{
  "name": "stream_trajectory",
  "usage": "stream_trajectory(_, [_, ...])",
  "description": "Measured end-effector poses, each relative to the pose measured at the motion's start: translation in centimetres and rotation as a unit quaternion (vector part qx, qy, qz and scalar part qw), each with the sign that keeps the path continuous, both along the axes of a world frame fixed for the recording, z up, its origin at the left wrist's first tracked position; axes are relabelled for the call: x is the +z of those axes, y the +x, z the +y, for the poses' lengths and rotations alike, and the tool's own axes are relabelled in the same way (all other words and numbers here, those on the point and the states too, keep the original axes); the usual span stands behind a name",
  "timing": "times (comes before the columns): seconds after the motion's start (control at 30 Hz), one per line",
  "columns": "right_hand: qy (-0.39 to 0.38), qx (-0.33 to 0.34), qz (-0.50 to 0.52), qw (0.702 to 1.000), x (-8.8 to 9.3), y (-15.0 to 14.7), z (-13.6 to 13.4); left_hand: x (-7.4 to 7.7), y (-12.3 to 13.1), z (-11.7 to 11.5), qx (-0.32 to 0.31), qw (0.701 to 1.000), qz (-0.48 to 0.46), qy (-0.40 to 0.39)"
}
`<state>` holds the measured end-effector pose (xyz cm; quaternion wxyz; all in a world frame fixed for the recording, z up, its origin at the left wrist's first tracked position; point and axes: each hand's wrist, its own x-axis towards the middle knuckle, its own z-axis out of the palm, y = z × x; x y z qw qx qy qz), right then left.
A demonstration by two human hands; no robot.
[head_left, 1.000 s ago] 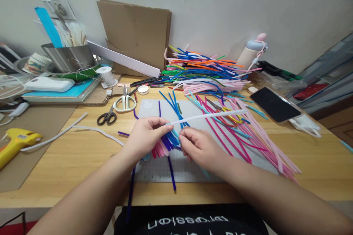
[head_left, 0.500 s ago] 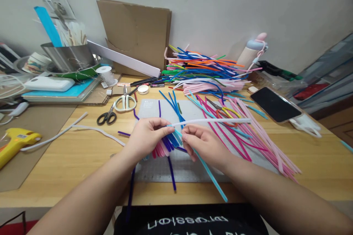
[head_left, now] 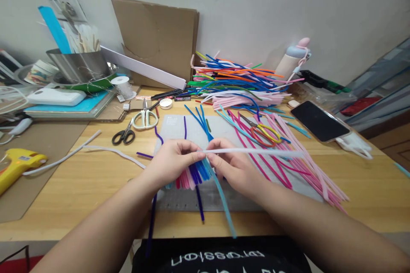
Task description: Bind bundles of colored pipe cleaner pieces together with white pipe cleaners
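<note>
My left hand (head_left: 173, 160) is closed on a row of looped pipe cleaners (head_left: 185, 179) in pink, purple and blue, its thumb pressed near the row's upper right end. Right beside it, my right hand (head_left: 238, 166) pinches a white pipe cleaner (head_left: 262, 151) close to where it meets the row. The white one stretches out to the right above my right hand. From between the hands a light blue pipe cleaner (head_left: 226, 202) hangs toward the table's front edge. Dark purple stems (head_left: 200, 204) stick out below the row. My fingers hide the crossing point.
Beneath the hands lies a grey cutting mat (head_left: 173, 130). Pink pipe cleaners (head_left: 317, 175) and colourful-handled scissors (head_left: 269, 133) are to the right, with a phone (head_left: 320, 121) beyond. Further left are white scissors (head_left: 145, 119), black scissors (head_left: 124, 136) and a yellow glue gun (head_left: 22, 164).
The white pipe cleaner has swung lower on the right. The light blue one now hangs more steeply, its free end further left. My right hand has come up against my left fingertips.
</note>
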<state>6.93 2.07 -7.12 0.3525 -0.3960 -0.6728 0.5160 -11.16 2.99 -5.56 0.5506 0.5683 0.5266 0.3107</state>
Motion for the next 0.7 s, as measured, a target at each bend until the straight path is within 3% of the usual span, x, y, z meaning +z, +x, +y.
stream_trajectory(0.13, [-0.046, -0.01, 0.054, 0.997, -0.1, -0.1, 0.1, 0.1, 0.2, -0.1, -0.037, 0.999, -0.003, 0.004])
stream_trajectory(0.27, [-0.05, -0.05, 0.083, 0.994, -0.3, 0.0, 0.5, 0.0, 0.1, 0.0, -0.021, 0.999, -0.022, 0.023])
stream_trajectory(0.4, [-0.039, -0.042, 0.055, 0.997, -0.4, 0.2, 0.9, 0.0, -0.1, 0.1, -0.015, 0.999, -0.004, 0.036])
stream_trajectory(0.53, [0.106, -0.012, -0.001, 0.994, -0.2, 0.5, 1.2, 0.3, -0.2, -0.1, -0.038, 0.998, -0.051, 0.002])
stream_trajectory(0.63, [0.233, 0.05, -0.025, 0.971, -0.1, 0.9, 1.3, 0.6, -0.4, -0.1, -0.077, 0.995, -0.064, -0.028])
stream_trajectory(0.7, [0.266, 0.08, -0.032, 0.96, 0.0, 1.2, 1.4, 0.7, -0.5, -0.2, -0.096, 0.993, -0.057, -0.037])
